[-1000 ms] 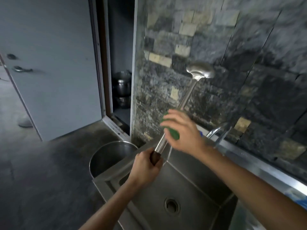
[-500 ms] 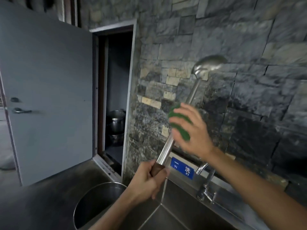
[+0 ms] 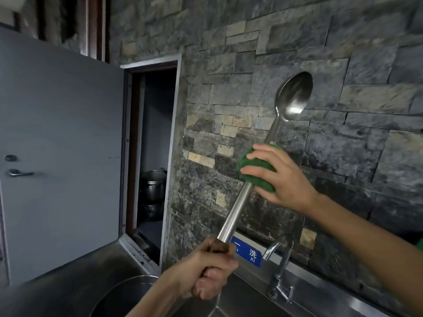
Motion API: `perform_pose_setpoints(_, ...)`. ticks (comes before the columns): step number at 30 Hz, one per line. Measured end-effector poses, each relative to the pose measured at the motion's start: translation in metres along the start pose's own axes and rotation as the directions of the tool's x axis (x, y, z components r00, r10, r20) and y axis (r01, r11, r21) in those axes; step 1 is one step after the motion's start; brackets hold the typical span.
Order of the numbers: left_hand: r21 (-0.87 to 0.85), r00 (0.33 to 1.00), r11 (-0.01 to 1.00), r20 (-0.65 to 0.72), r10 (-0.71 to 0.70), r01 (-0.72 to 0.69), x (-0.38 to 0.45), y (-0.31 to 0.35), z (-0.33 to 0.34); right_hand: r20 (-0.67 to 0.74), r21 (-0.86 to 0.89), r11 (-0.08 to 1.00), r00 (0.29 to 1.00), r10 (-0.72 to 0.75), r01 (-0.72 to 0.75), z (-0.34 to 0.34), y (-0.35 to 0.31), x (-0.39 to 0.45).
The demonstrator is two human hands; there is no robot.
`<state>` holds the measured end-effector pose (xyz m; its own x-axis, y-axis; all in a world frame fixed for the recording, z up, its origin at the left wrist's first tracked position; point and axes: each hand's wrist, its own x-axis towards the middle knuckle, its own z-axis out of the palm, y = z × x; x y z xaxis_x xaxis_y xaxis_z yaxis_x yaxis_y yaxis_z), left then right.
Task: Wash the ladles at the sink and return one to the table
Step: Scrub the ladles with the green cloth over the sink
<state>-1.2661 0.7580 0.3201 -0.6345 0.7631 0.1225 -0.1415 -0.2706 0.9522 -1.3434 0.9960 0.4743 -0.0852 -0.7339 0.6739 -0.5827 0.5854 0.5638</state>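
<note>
A long steel ladle (image 3: 294, 97) stands tilted in front of the stone wall, bowl up and to the right. My left hand (image 3: 206, 268) grips its dark wooden handle end above the sink (image 3: 242, 300). My right hand (image 3: 277, 177) holds a green scouring pad (image 3: 254, 172) wrapped around the middle of the steel shaft. No second ladle is in view.
A steel tap (image 3: 278, 271) stands on the sink's back ledge beside a blue sign (image 3: 248, 253). A round steel basin (image 3: 119, 296) sits at the lower left. The grey door (image 3: 57, 156) stands open onto a dark room with stacked steel pots (image 3: 153, 184).
The view has tilted upward, so the sink has dropped to the bottom edge. The ladle has turned, showing the inside of its bowl. My right hand with the pad has slid higher up the shaft.
</note>
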Motion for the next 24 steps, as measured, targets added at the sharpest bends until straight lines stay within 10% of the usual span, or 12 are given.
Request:
perform_pose_setpoints(8,-0.172,0.986,0.985,0.159,0.050,-0.022,0.031,0.009,0.000,-0.075,-0.080,0.966,0.965,-0.250,0.244,0.006,-0.102,-0.024)
perform_pose_setpoints(18,0.516,0.952,0.856,-0.252,0.175,-0.021,0.094,0.101,0.031,0.101,-0.080,0.948,0.948,-0.301,0.309,-0.001,-0.084,-0.050)
perform_pose_setpoints(24,0.129,0.929,0.987,-0.344,0.134,-0.095,0.139,0.085,0.037,0.252,-0.057,0.947,0.922,-0.294,0.317,-0.002,-0.096,-0.075)
